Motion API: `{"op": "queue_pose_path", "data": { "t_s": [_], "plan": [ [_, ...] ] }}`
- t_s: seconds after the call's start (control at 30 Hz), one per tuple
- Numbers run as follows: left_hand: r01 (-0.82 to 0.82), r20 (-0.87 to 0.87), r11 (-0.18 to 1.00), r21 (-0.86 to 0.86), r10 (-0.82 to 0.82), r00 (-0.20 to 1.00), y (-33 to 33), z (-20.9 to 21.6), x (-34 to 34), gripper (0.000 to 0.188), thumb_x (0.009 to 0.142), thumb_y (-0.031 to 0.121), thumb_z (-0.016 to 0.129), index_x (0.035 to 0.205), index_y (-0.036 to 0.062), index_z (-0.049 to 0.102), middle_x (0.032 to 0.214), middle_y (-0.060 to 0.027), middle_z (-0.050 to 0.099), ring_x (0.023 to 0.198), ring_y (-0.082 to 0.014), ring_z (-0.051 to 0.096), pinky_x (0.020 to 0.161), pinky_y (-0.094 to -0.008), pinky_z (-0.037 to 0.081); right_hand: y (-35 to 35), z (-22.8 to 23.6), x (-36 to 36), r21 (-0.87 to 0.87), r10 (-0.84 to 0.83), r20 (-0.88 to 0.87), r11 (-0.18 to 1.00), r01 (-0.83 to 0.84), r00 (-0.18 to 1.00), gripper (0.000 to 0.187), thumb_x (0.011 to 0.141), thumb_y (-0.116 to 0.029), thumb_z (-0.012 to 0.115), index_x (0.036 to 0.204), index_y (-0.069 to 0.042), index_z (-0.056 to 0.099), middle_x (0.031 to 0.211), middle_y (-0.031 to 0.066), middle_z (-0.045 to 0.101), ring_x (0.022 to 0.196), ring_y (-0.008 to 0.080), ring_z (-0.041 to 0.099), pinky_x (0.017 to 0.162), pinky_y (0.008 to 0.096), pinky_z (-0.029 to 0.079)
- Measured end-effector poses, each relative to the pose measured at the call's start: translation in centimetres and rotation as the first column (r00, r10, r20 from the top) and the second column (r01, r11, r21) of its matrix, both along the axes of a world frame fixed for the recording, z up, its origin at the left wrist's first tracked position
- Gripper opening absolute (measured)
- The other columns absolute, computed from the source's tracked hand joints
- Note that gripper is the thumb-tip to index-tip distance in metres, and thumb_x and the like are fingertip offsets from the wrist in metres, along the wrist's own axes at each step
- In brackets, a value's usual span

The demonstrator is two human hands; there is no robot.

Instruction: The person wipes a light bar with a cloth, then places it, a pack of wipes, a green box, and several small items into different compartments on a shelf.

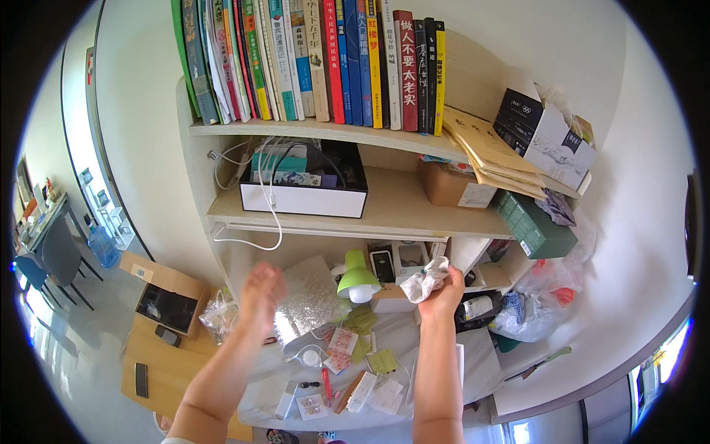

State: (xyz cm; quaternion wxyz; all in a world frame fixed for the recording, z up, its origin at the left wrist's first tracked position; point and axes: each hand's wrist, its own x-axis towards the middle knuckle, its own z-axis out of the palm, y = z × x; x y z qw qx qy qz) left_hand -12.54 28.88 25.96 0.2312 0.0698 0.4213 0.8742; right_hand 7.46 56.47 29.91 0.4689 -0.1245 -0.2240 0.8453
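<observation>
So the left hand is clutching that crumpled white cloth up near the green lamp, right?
Not quite: the head view shows the right hand clutching the crumpled white cloth near the green lamp. The left hand holds nothing.

Both arms are bare all the way down. The left hand [260, 290] and the right hand [444, 290] wear no gloves. There are no rings or watches.
</observation>
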Motion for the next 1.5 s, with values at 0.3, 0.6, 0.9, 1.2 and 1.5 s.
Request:
{"op": "queue_pose_path", "data": {
  "t_s": [0.3, 0.6, 0.9, 1.2, 1.5],
  "plan": [
    [-0.528, -0.972, 0.835, 0.155, 0.033, -0.233, 4.1, 14.2, 4.9, 0.037, 0.073, -0.003, 0.065, 0.109, 0.0038, 0.059, 0.104, -0.0115, 0.06, 0.09, -0.0301, 0.058, 0.08, -0.0383, 0.046, 0.7, 9.6, -1.7, 0.906, -0.692, 0.181, 0.394, 0.156, 0.699, 0.014, 0.08, 0.004, 0.056, 0.093, -0.001, 0.059, 0.09, 0.0086, 0.062, 0.084, 0.0181, 0.059, 0.071, 0.0273, 0.048],
    [-0.769, -0.846, 0.635, 0.081, -0.365, -0.39, 10.5, 14.3, 0.6, 0.047, 0.072, 0.006, 0.065, 0.118, 0.0056, 0.055, 0.122, -0.008, 0.052, 0.11, -0.0286, 0.047, 0.101, -0.0472, 0.034, 1.2, 8.9, -6.6, 0.845, -0.528, 0.147, -0.372, -0.383, 0.837, 0.04, 0.072, 0.012, 0.051, 0.103, -0.007, 0.067, 0.102, 0.0176, 0.065, 0.094, 0.0315, 0.063, 0.084, 0.0365, 0.05],
    [-0.736, -0.879, 0.661, 0.144, -0.257, -0.402, 11.9, 14.1, 1.3, 0.045, 0.072, 0.0, 0.057, 0.117, 0.0051, 0.056, 0.119, -0.0083, 0.054, 0.109, -0.0299, 0.048, 0.1, -0.0493, 0.034, 11.3, 11.4, -16.3, 0.71, -0.811, 0.357, -0.086, -0.699, 0.463, 0.033, 0.081, -0.001, 0.051, 0.113, -0.002, 0.06, 0.118, 0.0196, 0.057, 0.112, 0.0322, 0.053, 0.093, 0.0365, 0.044],
    [-0.785, -0.867, 0.606, 0.129, -0.315, -0.386, 11.6, 13.0, 1.7, 0.049, 0.071, 0.001, 0.057, 0.12, 0.0054, 0.054, 0.128, -0.0095, 0.047, 0.117, -0.033, 0.043, 0.102, -0.0516, 0.031, 4.5, 9.4, -5.2, 0.774, -0.648, 0.246, -0.317, -0.549, 0.721, 0.044, 0.073, 0.012, 0.047, 0.111, -0.006, 0.062, 0.122, 0.0112, 0.057, 0.114, 0.0284, 0.052, 0.097, 0.0357, 0.043],
    [-0.312, -0.976, 0.925, -0.217, -0.205, 0.072, 23.6, 12.6, 9.1, 0.054, 0.084, 0.016, 0.06, 0.131, -0.0027, 0.041, 0.128, -0.0215, 0.047, 0.118, -0.0334, 0.046, 0.099, -0.0389, 0.038, 13.2, 8.6, 2.1, 0.882, -0.902, 0.281, 0.108, -0.459, 0.328, 0.037, 0.074, 0.007, 0.052, 0.107, -0.005, 0.064, 0.102, 0.0172, 0.064, 0.102, 0.031, 0.058, 0.087, 0.0377, 0.047]
  ]
}}
